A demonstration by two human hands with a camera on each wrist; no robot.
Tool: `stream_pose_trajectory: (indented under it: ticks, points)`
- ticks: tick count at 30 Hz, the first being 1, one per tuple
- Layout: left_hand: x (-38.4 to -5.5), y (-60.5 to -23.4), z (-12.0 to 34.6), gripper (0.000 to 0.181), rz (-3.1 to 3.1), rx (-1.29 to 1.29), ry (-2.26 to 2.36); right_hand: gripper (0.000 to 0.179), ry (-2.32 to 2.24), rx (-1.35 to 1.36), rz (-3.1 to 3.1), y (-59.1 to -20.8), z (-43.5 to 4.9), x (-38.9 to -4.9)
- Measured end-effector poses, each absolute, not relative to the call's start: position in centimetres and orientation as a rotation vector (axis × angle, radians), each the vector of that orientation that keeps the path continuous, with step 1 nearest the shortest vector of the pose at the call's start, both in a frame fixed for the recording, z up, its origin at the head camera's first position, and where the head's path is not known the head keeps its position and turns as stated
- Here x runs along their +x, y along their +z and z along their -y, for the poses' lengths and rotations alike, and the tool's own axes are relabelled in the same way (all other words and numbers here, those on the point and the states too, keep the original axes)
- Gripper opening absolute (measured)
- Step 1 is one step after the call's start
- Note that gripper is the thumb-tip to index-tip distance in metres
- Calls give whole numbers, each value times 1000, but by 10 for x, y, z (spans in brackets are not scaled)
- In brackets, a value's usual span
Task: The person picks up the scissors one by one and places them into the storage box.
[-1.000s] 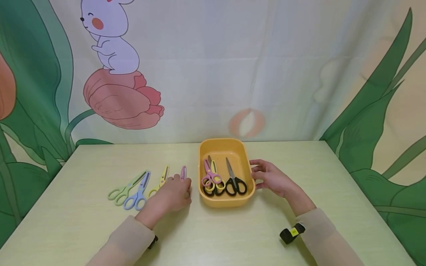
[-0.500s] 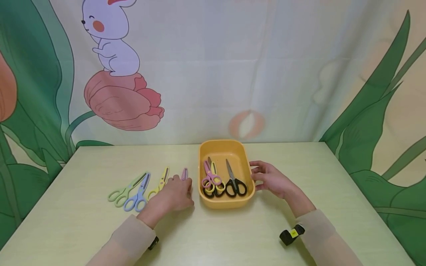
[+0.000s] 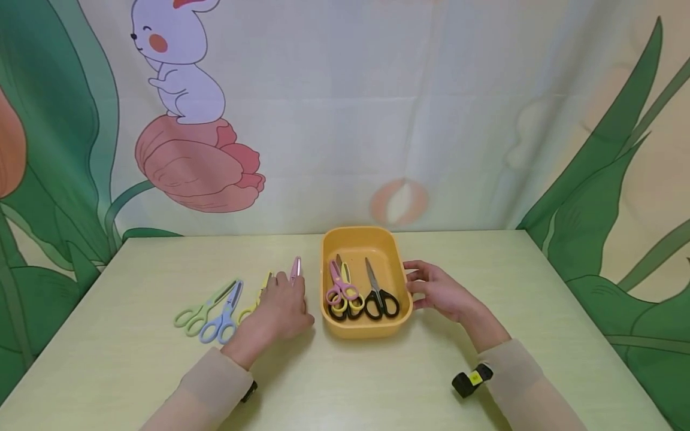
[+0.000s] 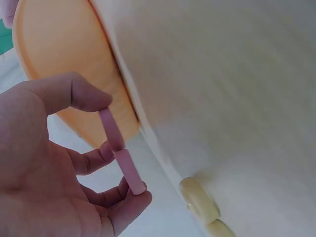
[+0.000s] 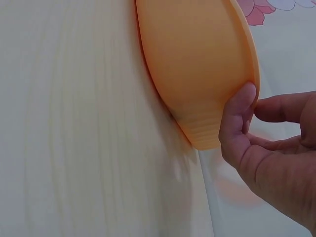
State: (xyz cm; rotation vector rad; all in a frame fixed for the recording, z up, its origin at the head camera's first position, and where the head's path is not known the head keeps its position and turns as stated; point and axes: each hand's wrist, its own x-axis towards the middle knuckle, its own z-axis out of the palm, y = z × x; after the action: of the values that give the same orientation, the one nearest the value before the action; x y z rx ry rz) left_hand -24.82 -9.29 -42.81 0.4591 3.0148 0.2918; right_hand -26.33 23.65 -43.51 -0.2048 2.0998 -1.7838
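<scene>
In the head view my left hand (image 3: 283,308) holds a pair of pink scissors (image 3: 295,269) left of the yellow tray (image 3: 366,329). The left wrist view shows thumb and fingers pinching the scissors' pink handles (image 4: 131,173), seen edge-on. My right hand (image 3: 442,290) touches the tray's right side; in the right wrist view its fingertips rest against the outer wall, near the rim (image 5: 252,54). Inside the tray lie pink scissors (image 3: 336,281), yellow scissors (image 3: 356,301) and black-handled scissors (image 3: 381,302), with another black pair partly hidden beneath.
Left of my left hand, green scissors (image 3: 202,311), blue scissors (image 3: 226,314) and partly covered yellow scissors (image 3: 248,311) lie on the pale table (image 3: 345,383). A curtain (image 3: 334,120) printed with a rabbit and plants hangs behind the table.
The pink scissors at my left hand have shifted slightly up in the head view, showing more blade. My left hand has shifted a little with them. My right hand and the tray have stayed put.
</scene>
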Motion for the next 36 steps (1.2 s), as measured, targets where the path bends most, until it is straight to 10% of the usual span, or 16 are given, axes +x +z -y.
stream_pose_trajectory:
  ticks: [36]
  points:
    - [-246,-393,40,47,-3172,647,738,55,-1772,-222,-2105,-436,-233,-264]
